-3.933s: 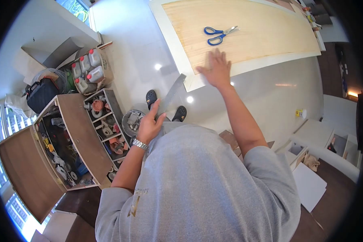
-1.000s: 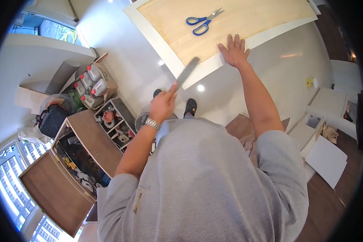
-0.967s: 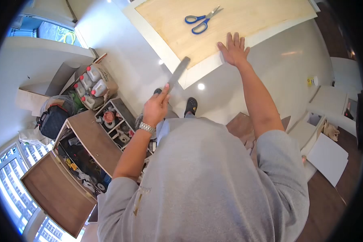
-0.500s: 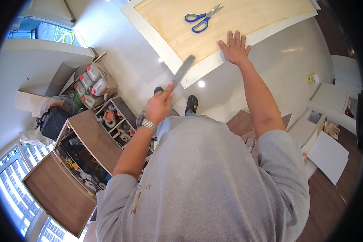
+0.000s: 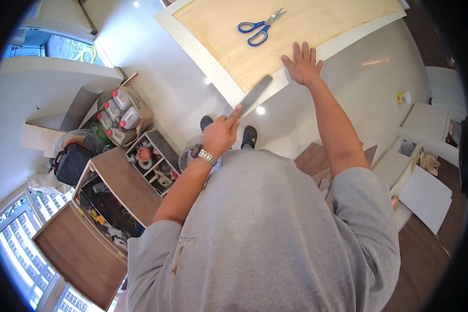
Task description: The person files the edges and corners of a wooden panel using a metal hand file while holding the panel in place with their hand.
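A pale plywood panel [image 5: 234,39] lies on a larger white sheet [image 5: 223,83] whose margin shows around it. My left hand [image 5: 221,136], with a metal watch on the wrist, is closed around the end of a flat grey file [image 5: 257,91], its index finger stretched along the tool. Slightly blurred, the file slants across the sheet's near corner, by the panel's edge. My right hand [image 5: 302,66] presses flat with fingers spread over the panel's near edge and white margin. Blue-handled scissors [image 5: 260,30] rest on the panel, blades partly apart, beyond both hands.
To the left stand an open wooden tool box [image 5: 122,182], a compartment box [image 5: 153,161] of tools, a black bag [image 5: 73,164] and several red-capped jugs [image 5: 120,100]. At right are white cabinets [image 5: 424,125], white sheets [image 5: 424,200] and a yellow-labelled tub [image 5: 403,97].
My left hand has moved right and slightly toward my body, carrying the file across the corner to the near edge. My right hand stays in place.
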A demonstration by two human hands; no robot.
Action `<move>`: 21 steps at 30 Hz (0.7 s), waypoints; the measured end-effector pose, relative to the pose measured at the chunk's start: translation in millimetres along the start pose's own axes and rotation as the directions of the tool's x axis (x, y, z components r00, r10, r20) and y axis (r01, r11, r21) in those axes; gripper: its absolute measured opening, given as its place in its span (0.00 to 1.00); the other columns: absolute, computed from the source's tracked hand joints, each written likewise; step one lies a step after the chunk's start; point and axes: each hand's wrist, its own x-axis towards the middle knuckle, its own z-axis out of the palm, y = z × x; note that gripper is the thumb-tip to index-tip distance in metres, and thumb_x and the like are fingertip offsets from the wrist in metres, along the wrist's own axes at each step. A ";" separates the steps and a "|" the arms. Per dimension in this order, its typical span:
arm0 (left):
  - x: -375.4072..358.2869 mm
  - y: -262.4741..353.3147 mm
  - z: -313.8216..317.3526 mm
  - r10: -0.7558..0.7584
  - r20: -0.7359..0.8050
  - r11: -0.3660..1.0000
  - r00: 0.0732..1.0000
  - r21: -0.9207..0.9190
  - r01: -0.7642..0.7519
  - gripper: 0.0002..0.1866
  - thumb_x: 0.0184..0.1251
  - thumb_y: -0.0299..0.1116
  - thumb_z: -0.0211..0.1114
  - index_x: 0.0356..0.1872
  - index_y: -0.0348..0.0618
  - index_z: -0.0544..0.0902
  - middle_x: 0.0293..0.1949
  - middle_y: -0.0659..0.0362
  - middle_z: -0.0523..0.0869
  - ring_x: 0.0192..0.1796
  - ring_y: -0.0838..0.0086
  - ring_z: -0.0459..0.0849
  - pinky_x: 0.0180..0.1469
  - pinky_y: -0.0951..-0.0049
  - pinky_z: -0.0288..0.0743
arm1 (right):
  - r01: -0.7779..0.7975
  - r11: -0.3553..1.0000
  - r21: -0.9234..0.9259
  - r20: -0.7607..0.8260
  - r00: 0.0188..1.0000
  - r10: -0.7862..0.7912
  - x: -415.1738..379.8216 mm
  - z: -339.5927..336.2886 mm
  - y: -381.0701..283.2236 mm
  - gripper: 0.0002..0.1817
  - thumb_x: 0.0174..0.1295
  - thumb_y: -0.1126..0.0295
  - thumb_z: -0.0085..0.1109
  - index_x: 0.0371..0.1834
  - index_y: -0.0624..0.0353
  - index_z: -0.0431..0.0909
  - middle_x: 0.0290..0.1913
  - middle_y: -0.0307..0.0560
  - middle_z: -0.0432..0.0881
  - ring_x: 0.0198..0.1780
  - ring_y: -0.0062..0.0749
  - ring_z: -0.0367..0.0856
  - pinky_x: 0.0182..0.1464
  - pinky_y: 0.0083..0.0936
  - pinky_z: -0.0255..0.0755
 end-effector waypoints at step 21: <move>-13.4 -24.6 -8.2 -0.031 0.071 1.000 0.997 0.003 0.031 0.26 0.76 0.46 0.58 0.73 0.76 0.71 0.30 0.54 0.82 0.29 0.54 0.82 0.32 0.54 0.78 | -0.004 1.000 0.020 0.011 1.000 0.003 -0.7 -3.1 -1.7 0.47 0.70 0.30 0.37 0.85 0.45 0.42 0.86 0.51 0.35 0.85 0.54 0.28 0.78 0.67 0.27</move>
